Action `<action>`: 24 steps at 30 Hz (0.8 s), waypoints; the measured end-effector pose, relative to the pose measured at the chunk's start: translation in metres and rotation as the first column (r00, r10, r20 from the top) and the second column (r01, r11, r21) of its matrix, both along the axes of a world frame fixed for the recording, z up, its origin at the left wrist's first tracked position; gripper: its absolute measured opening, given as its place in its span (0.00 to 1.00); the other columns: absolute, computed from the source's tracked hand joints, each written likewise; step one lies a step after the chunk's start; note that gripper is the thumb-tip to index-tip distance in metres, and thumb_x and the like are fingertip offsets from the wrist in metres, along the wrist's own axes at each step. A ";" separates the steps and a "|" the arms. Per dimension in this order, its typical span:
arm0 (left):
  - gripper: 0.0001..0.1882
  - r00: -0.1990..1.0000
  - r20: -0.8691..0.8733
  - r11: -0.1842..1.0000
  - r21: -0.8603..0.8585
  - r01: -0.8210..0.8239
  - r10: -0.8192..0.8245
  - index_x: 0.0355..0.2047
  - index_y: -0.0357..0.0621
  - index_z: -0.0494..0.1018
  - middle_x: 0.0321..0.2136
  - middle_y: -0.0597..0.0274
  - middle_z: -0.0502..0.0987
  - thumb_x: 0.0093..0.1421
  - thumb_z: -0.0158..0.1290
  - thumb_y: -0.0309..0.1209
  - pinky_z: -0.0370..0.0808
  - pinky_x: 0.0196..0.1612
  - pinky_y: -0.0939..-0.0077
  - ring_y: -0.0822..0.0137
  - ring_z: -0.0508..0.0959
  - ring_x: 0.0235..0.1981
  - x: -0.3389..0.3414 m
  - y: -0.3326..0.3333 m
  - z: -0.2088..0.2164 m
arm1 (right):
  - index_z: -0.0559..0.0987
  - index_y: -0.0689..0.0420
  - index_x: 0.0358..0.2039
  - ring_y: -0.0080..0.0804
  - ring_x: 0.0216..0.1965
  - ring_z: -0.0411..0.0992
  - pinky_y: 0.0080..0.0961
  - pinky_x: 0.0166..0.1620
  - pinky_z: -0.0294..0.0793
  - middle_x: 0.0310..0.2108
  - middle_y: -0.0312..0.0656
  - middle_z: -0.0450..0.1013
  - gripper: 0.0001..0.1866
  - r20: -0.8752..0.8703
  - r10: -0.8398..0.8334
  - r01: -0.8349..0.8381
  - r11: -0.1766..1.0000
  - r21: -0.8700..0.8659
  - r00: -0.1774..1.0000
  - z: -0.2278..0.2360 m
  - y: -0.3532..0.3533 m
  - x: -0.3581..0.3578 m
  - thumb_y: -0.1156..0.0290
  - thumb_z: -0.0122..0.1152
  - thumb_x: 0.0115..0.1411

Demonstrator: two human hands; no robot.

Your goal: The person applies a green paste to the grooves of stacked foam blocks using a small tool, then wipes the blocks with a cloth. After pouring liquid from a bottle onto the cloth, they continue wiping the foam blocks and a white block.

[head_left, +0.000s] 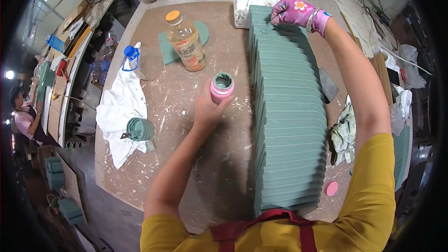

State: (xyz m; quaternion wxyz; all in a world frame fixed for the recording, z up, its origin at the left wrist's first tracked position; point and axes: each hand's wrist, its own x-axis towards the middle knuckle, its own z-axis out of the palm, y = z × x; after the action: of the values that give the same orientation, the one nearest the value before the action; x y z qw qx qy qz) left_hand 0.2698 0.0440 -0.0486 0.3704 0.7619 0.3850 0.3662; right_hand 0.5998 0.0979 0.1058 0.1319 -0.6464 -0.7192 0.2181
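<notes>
My bare left hand (211, 105) is wrapped round a small pink jar (222, 94). The jar stands without a lid and has grey-green paste inside. To its right runs a long row of grey-green slabs (289, 112), packed closely on edge. My right hand (295, 11), in a pink flowered glove, is closed at the far end of that row. A small thin thing shows below its fingertips against the slabs, too small to name. A round pink lid (331, 188) lies on the table right of the row's near end.
On the brown table (219, 172) stand a bottle with an orange cap (186, 42), a clear jug with a blue cap (143, 63) and a green-smeared tub (140, 129) on white cloth (122, 102). A stained rag (344, 135) lies right. Another person (29, 116) works far left.
</notes>
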 end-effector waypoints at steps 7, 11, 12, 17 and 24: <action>0.30 1.000 -0.010 0.998 0.057 0.010 -0.009 0.51 0.36 0.64 0.42 0.48 0.74 0.50 0.62 0.32 0.70 0.49 0.65 0.55 0.75 0.45 -0.001 0.004 -0.002 | 0.82 0.56 0.28 0.21 0.25 0.71 0.22 0.31 0.71 0.22 0.33 0.76 0.05 0.014 0.027 -0.027 1.000 -0.016 1.000 0.001 0.008 -0.006 0.70 0.66 0.51; 0.29 0.999 -0.004 0.999 0.032 0.033 -0.033 0.50 0.36 0.65 0.41 0.49 0.74 0.50 0.62 0.31 0.70 0.48 0.65 0.54 0.75 0.44 -0.002 0.005 -0.003 | 0.82 0.57 0.29 0.20 0.26 0.71 0.22 0.32 0.71 0.23 0.34 0.77 0.06 -0.067 0.088 -0.089 0.996 0.001 0.994 0.002 0.011 0.020 0.70 0.66 0.51; 0.28 0.999 -0.003 0.998 0.046 0.032 -0.032 0.49 0.36 0.65 0.41 0.49 0.75 0.50 0.62 0.31 0.70 0.47 0.65 0.54 0.75 0.43 -0.001 0.004 -0.003 | 0.82 0.57 0.29 0.20 0.26 0.71 0.22 0.32 0.71 0.23 0.34 0.77 0.06 -0.066 0.091 -0.092 0.996 -0.002 0.994 0.002 0.010 0.019 0.70 0.66 0.51; 0.27 1.000 0.016 0.997 0.074 0.022 -0.023 0.48 0.37 0.66 0.40 0.49 0.75 0.49 0.63 0.30 0.71 0.46 0.64 0.53 0.75 0.42 0.000 0.003 0.003 | 0.81 0.57 0.30 0.25 0.27 0.73 0.25 0.34 0.71 0.23 0.38 0.76 0.08 -0.051 0.070 -0.067 0.996 0.051 0.996 -0.001 -0.003 -0.006 0.68 0.65 0.51; 0.27 0.999 0.013 0.995 0.089 0.044 -0.046 0.46 0.36 0.66 0.39 0.47 0.74 0.46 0.64 0.28 0.71 0.45 0.61 0.48 0.74 0.41 0.003 0.002 0.007 | 0.80 0.59 0.33 0.36 0.31 0.74 0.28 0.36 0.71 0.28 0.43 0.75 0.10 -0.044 -0.063 0.075 0.918 0.389 0.997 0.009 -0.046 0.007 0.67 0.60 0.56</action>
State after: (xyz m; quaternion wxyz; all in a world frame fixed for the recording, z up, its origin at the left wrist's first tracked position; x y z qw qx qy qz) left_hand 0.2731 0.0464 -0.0419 0.3473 0.7833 0.3483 0.3802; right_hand 0.6064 0.0520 0.1148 0.2766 -0.6287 -0.7228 0.0756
